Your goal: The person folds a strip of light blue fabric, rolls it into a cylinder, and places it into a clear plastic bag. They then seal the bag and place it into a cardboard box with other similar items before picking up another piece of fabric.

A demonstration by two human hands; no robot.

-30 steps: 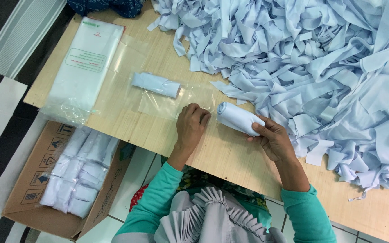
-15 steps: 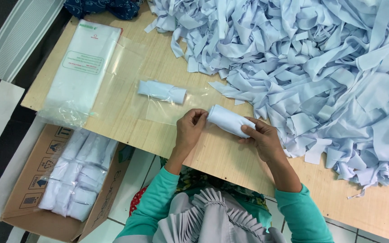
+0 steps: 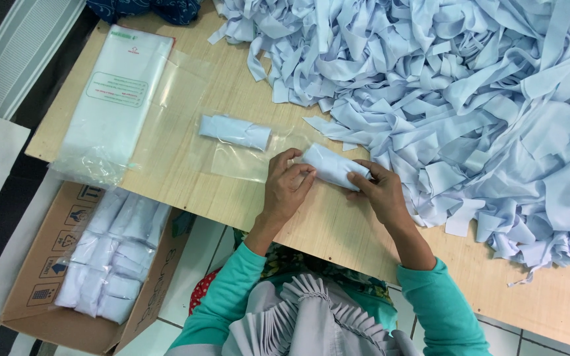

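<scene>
Both my hands meet at a rolled bundle of pale blue cloth (image 3: 328,165) lying on the wooden table (image 3: 232,92). My right hand (image 3: 377,191) grips the bundle's right end. My left hand (image 3: 286,186) pinches its left end at the mouth of a clear plastic bag (image 3: 232,158). A second rolled cloth bundle (image 3: 235,131) lies inside that bag, a little to the left of my left hand.
A big heap of pale blue cloth strips (image 3: 456,92) covers the table's right and far side. A stack of clear bags (image 3: 117,99) lies at the far left. Below the table's left edge stands a cardboard box (image 3: 31,296) with several bagged bundles (image 3: 110,254).
My right hand has carried the rolled bundle leftwards to the bag's mouth. My left hand has come up against the bundle's left end.
</scene>
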